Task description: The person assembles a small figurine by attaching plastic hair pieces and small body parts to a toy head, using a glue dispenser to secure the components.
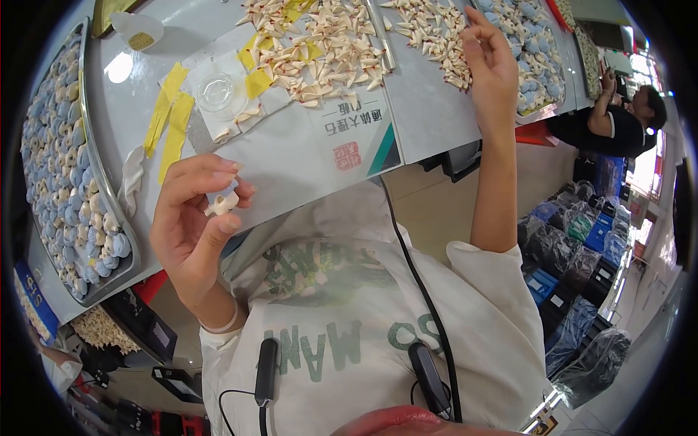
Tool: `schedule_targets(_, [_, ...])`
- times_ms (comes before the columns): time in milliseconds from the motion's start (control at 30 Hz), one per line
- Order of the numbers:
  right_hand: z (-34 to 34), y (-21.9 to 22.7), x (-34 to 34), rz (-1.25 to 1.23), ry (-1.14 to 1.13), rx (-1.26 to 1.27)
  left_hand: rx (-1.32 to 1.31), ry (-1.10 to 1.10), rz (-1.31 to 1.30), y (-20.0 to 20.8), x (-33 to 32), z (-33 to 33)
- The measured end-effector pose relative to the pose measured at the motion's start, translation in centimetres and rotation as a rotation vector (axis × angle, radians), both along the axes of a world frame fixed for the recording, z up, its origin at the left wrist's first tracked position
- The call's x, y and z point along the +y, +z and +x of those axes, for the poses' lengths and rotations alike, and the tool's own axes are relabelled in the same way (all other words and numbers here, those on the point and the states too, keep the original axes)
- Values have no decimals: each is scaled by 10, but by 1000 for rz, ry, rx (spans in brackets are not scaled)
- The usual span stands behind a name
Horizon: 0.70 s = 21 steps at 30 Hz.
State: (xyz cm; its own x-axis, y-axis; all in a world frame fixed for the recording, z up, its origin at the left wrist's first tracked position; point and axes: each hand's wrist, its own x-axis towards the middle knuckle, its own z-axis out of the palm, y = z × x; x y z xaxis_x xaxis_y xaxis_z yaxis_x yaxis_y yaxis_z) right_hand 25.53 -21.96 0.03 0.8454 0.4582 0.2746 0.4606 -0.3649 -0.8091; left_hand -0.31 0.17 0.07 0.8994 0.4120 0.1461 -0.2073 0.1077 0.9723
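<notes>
— In the head view, what does the left hand hold?

— A small cream piece, pinched between thumb and fingertips, lifted just off the bench's near edge. Its exact shape is hard to make out; the fingers cover part of it.

— And the right hand?

— Stretched to the bench's far side, fingers curled at the heap of cream and red-tipped pieces. Whether it grips one I cannot tell; the palm hides the fingertips.

— What else lies there?

— A tray of blue and cream figures along the left edge, partly cut off by the rim, yellow tape strips and a clear round dish mid-bench.
</notes>
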Motion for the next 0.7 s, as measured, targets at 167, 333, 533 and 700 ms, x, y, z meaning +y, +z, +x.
schedule_targets(167, [-3, 23, 37, -60, -42, 102, 8, -2, -12, 1, -1, 0])
schedule_targets(333, [3, 14, 31, 18, 92, 132, 13, 4, -11, 2, -1, 0])
schedule_targets(533, [-8, 4, 6, 300, 146, 75, 28, 3, -17, 1, 0, -1])
schedule_targets(700, [-32, -6, -5, 215, -80, 5, 26, -24, -19, 0, 1, 1])
